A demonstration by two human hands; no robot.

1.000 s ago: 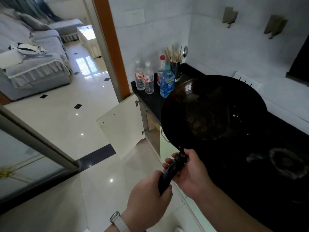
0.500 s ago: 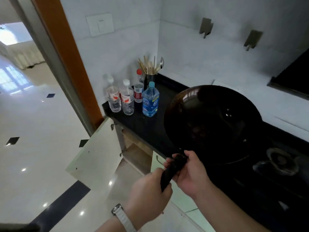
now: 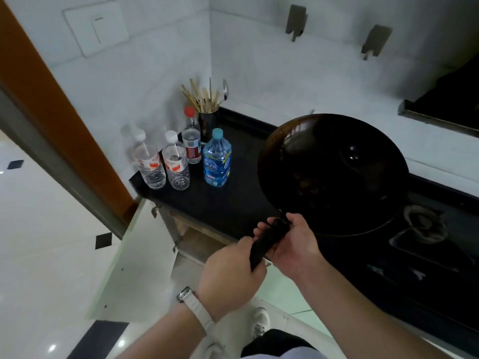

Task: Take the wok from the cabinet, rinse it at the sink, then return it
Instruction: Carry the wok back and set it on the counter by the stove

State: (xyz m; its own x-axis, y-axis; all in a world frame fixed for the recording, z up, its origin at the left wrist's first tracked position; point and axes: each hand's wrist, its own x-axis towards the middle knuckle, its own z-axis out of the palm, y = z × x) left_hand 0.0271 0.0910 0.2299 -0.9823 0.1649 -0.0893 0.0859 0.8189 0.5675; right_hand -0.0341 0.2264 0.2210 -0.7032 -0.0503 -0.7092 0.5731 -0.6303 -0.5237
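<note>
A large dark wok (image 3: 331, 172) hangs level over the black countertop (image 3: 233, 203), partly above the gas stove. Its black handle (image 3: 268, 244) points toward me. My left hand (image 3: 230, 278) grips the near end of the handle, a white watch on its wrist. My right hand (image 3: 293, 244) grips the handle closer to the bowl. Below the counter the cabinet (image 3: 197, 237) stands open, its white door (image 3: 140, 263) swung out to the left. No sink is in view.
Two clear bottles (image 3: 163, 161), a red-capped bottle (image 3: 191, 141) and a blue bottle (image 3: 217, 159) stand on the counter's left end, with a chopstick holder (image 3: 207, 112) behind. A stove burner (image 3: 425, 226) lies right of the wok. My shoes show on the glossy floor below.
The view has turned from the living room toward the counter corner and closer in. The wok stays in both hands, now sitting further right over the counter and stove.
</note>
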